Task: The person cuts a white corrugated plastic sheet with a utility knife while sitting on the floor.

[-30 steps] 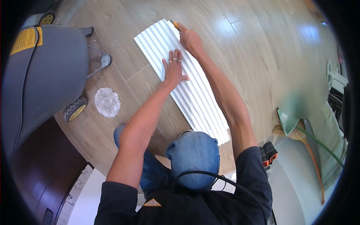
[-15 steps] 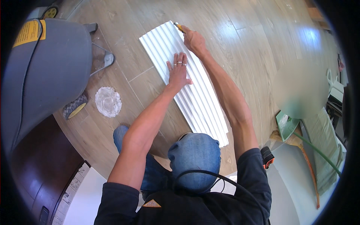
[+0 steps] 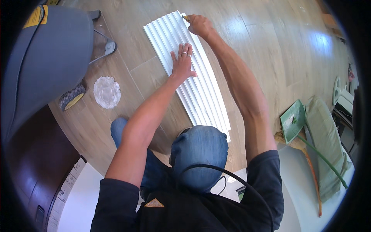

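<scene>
A white ribbed panel (image 3: 201, 85) lies lengthwise on the wooden floor, its near end beside my bent knee. Flat on its ridges rests my left hand (image 3: 182, 63), fingers spread, with rings on one finger or more. At the panel's far right corner, my right hand (image 3: 200, 25) is closed around a yellow and black utility knife (image 3: 186, 18). The knife's tip is at the panel's edge; its blade is too small to make out. Most of the knife's handle is hidden inside my fist.
To the left stands a large grey wheeled bin (image 3: 50, 58) with a wheel (image 3: 72, 97). Near it a round whitish dish (image 3: 107, 92) sits on the floor. At right are a green dustpan (image 3: 293, 120), a broom (image 3: 307, 164) and a grey-green cloth-like sheet (image 3: 324, 150).
The view has shifted slightly, so the panel and floor items appear a little higher. My right hand still grips the knife at the far corner; my left hand stays pressed on the panel.
</scene>
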